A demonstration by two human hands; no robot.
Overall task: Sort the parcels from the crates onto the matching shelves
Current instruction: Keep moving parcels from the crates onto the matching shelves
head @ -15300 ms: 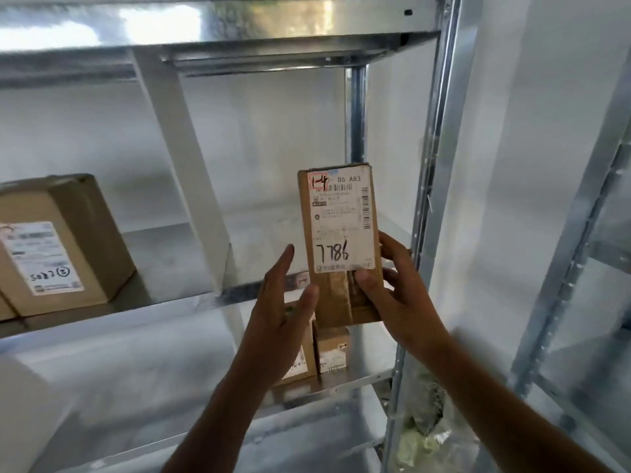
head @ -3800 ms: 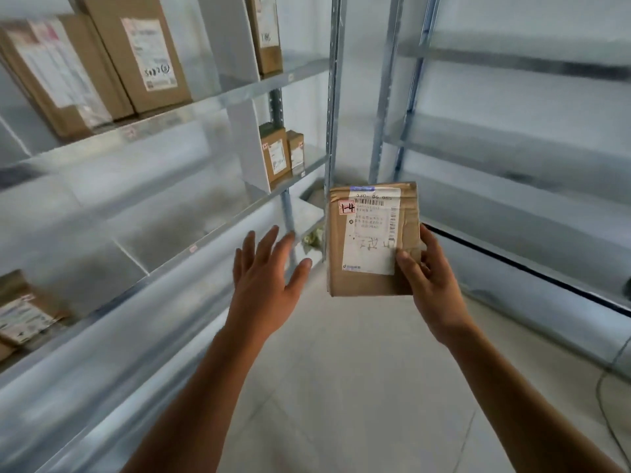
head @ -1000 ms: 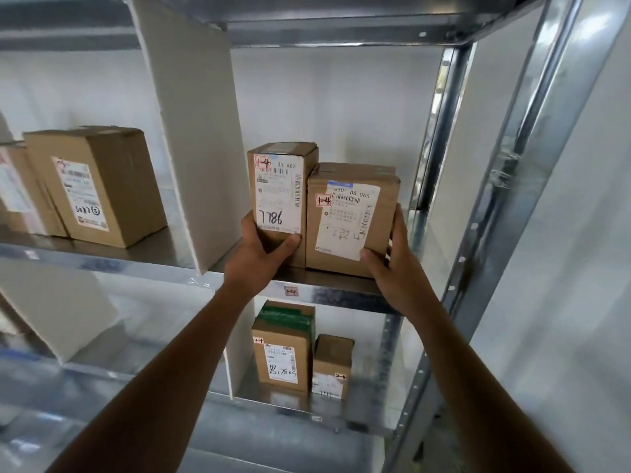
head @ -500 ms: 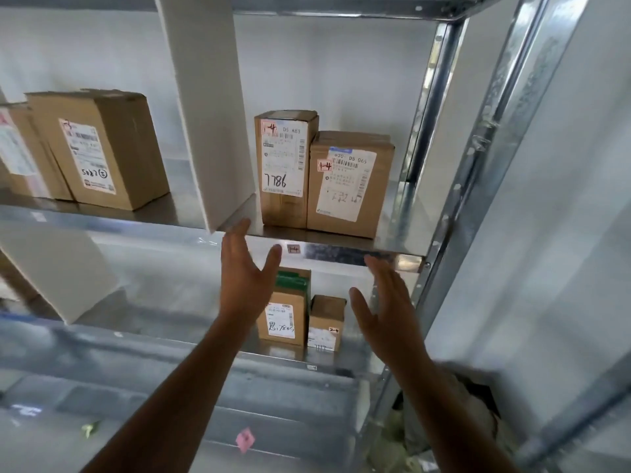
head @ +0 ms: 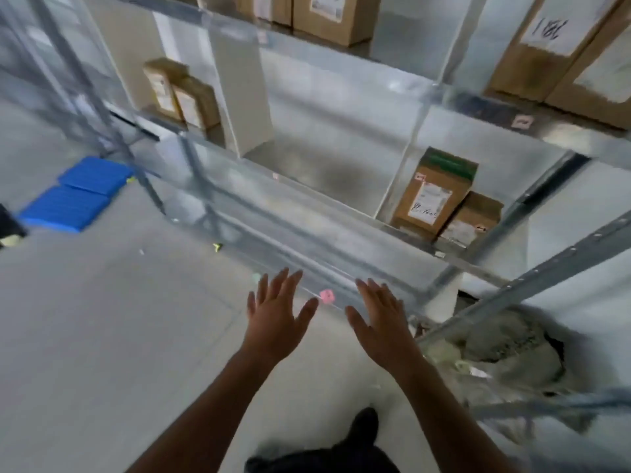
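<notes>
Since neither hand holds anything, I judge that the person is between two parcels and must fetch the next one. The left hand [head: 276, 315] and the right hand [head: 379, 319] hover side by side, palms down, fingers straight and spread, just before the front edge of the lowest shelf [head: 341, 264]. They are near a small pink tag [head: 327, 296] stuck on that edge. The shelves are shiny grey metal. The parcels are plain brown cardboard boxes with white paper labels. At the right corner of the middle shelf [head: 317, 169] a taller parcel [head: 433, 196] with green tape on top stands upright, and a shorter parcel [head: 473, 221] touches it. A left pair [head: 181, 93] stands beyond a white divider board [head: 246, 97]. I think such boards separate the sections, so each box sits with its group. On the floor lie blue ribbed plastic pieces [head: 78, 196], perhaps folded crates; I cannot tell.
</notes>
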